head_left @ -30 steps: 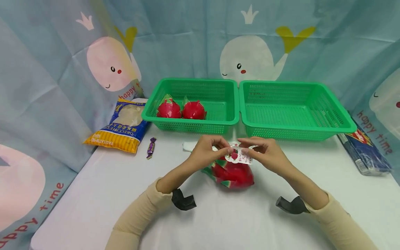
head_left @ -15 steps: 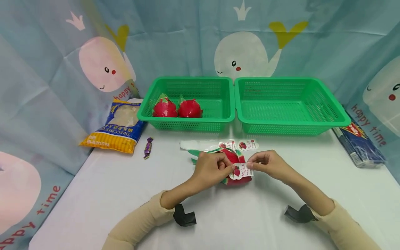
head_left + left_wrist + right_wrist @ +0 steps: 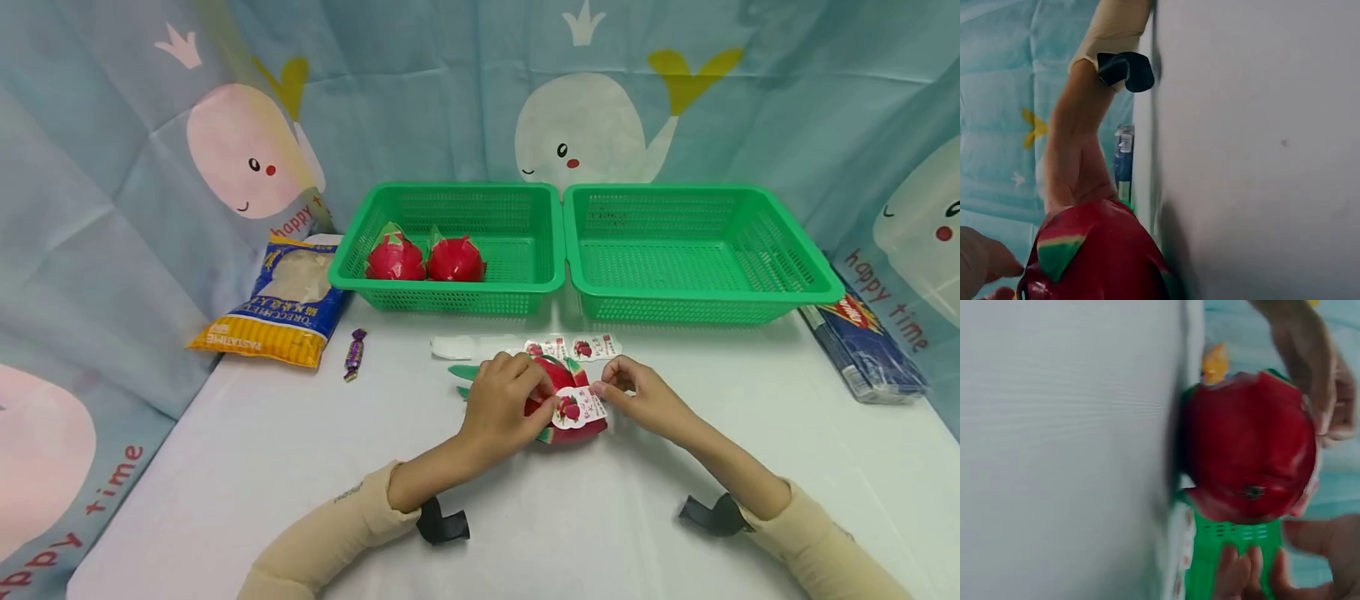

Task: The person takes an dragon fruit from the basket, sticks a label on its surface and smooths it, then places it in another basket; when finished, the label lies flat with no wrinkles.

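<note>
On the table lies a red dragon fruit (image 3: 573, 434) with green-tipped scales, its leafy end to the left. A white sticker (image 3: 577, 407) printed with dragon fruit lies against its upper side. My left hand (image 3: 504, 407) pinches the sticker's left edge at the fruit. At the sticker's right edge is my right hand (image 3: 643, 398); the right wrist view shows its thumb (image 3: 1310, 536) near the fruit (image 3: 1250, 447), apart from its loosely bent fingers. The left wrist view has the fruit (image 3: 1107, 256) close up, hiding the sticker.
Behind the fruit lies a backing strip (image 3: 491, 346) with more stickers. A green basket (image 3: 450, 296) holds two dragon fruits (image 3: 456, 259); another basket (image 3: 705, 308) stands right of it. A pasta bag (image 3: 277, 304) and wrapped candy (image 3: 355, 356) lie left, a blue packet (image 3: 870, 350) right.
Both hands have brought the sticker down from above the fruit onto its upper side. The right fingers have loosened from its right edge. The sticker strip behind has come into view.
</note>
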`<state>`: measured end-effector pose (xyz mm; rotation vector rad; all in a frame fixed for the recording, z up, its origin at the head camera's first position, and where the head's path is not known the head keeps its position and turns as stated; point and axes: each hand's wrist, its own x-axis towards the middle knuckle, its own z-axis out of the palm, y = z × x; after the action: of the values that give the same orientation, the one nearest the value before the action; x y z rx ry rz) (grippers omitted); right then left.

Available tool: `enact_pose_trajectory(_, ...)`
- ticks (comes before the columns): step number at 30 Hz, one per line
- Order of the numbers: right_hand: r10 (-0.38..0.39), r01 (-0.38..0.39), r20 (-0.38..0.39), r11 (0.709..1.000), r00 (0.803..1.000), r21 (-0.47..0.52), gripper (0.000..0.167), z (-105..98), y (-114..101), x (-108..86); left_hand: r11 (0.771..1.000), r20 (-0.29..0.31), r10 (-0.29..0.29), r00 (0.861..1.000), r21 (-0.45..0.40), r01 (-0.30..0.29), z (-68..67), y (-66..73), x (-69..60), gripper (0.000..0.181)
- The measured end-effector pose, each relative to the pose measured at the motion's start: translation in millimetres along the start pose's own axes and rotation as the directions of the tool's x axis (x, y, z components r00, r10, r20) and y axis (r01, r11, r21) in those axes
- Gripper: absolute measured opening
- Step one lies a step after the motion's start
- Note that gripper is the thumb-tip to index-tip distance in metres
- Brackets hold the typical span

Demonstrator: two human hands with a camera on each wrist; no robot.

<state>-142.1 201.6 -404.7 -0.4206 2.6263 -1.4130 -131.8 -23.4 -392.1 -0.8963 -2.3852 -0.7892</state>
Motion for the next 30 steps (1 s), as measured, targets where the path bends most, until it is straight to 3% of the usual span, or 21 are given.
enact_pose_trajectory(4,-0.098,0.1,-0.024,0.987,0.995,0.127,0.017,4,4,-5.0,0.99,-0.014,0.126,0.992,0.064,-0.125,8.2,1.6,-6.2,0.016)
enact_pose_trajectory(8,-0.231,0.204,0.077,0.944,0.97,0.259,0.019,10,8,-5.2,0.99,0.019,0.121,0.992,0.066,-0.122,14.9,0.2,-11.7,0.028)
enact_pose_trajectory(13,-0.187,0.123,0.176,0.939,0.966,0.321,0.012,7,20,-2.0,0.996,0.03,0.074,0.997,-0.052,-0.072,15.1,-2.9,-12.9,0.025)
enact_pose_trajectory(15,-0.157,0.093,0.172,0.938,0.973,0.335,0.008,6,20,-2.9,0.993,0.031,0.079,0.996,-0.088,-0.076,13.9,-5.4,-12.9,0.024)
enact_pose_trajectory(17,-0.181,0.126,0.133,0.931,0.974,0.341,0.007,6,20,-3.7,0.99,0.03,0.103,0.994,-0.098,-0.1,12.3,-9.3,-14.0,0.024)
enact_pose_trajectory(20,-0.275,0.238,0.081,0.919,0.958,0.313,0.016,10,17,-6.0,0.978,0.054,0.203,0.978,-0.056,-0.2,9.8,-16.0,-16.5,0.029)
enact_pose_trajectory(23,-0.402,0.376,0.071,0.896,0.913,0.236,0.032,14,16,-6.9,0.952,0.118,0.304,0.945,0.01,-0.307,7.5,-23.1,-19.9,0.043)
enact_pose_trajectory(25,-0.465,0.448,0.063,0.875,0.883,0.183,0.041,16,17,-6.2,0.937,0.157,0.338,0.928,0.038,-0.348,7.4,-27.6,-20.5,0.053)
enact_pose_trajectory(28,-0.515,0.51,0.032,0.855,0.857,0.097,0.049,16,17,-2.9,0.944,0.184,0.312,0.932,0.05,-0.325,7.8,-35.1,-17.4,0.064)
enact_pose_trajectory(30,-0.519,0.518,0.009,0.854,0.855,0.039,0.055,16,17,0.0,0.958,0.187,0.276,0.943,0.025,-0.285,8.2,-39.2,-13.2,0.067)
